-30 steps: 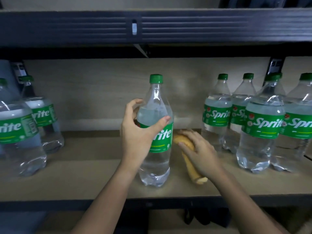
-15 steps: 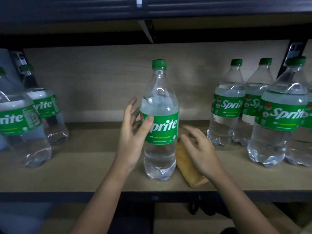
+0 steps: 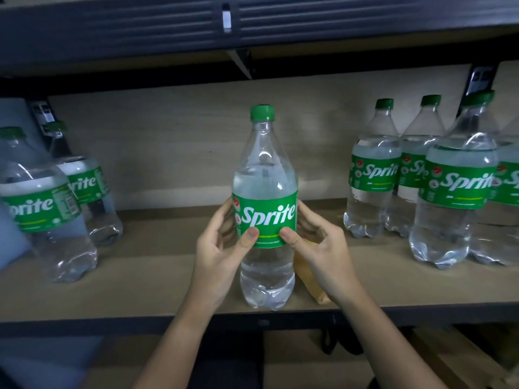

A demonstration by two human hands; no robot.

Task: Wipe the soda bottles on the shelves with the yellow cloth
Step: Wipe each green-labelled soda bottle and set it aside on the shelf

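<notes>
Green-capped and clear, a large Sprite bottle (image 3: pixel 264 209) stands upright near the front edge of a pale wooden shelf (image 3: pixel 157 276), held between two bare hands. The left hand (image 3: pixel 222 256) curls around the bottle's left side, its thumb pressed on the lower part of the green label. The right hand (image 3: pixel 323 256) mirrors it on the other side, thumb on the label close to the left thumb, fingers wrapped toward the back of the bottle. Both hands grip the bottle at label height, and the word Sprite faces the viewer.

Just under and behind the right hand, a folded yellow cloth (image 3: pixel 313 284) lies flat on the shelf, touching or nearly touching the bottle's base on its right side. Neither hand holds it, and most of it is hidden by the right wrist.

Well to the left of the left hand stand two more Sprite bottles (image 3: pixel 50 209), one in front of the other, the nearer one blurred at the frame edge. Well to the right of the right hand stands a cluster of Sprite bottles (image 3: pixel 455 189), at least four, packed close together with labels facing forward, the far one cut off by the frame edge.

Above the hands runs the dark metal edge of an upper shelf (image 3: pixel 337 21). A plain wooden back panel (image 3: pixel 179 153) sits behind the bottles.
</notes>
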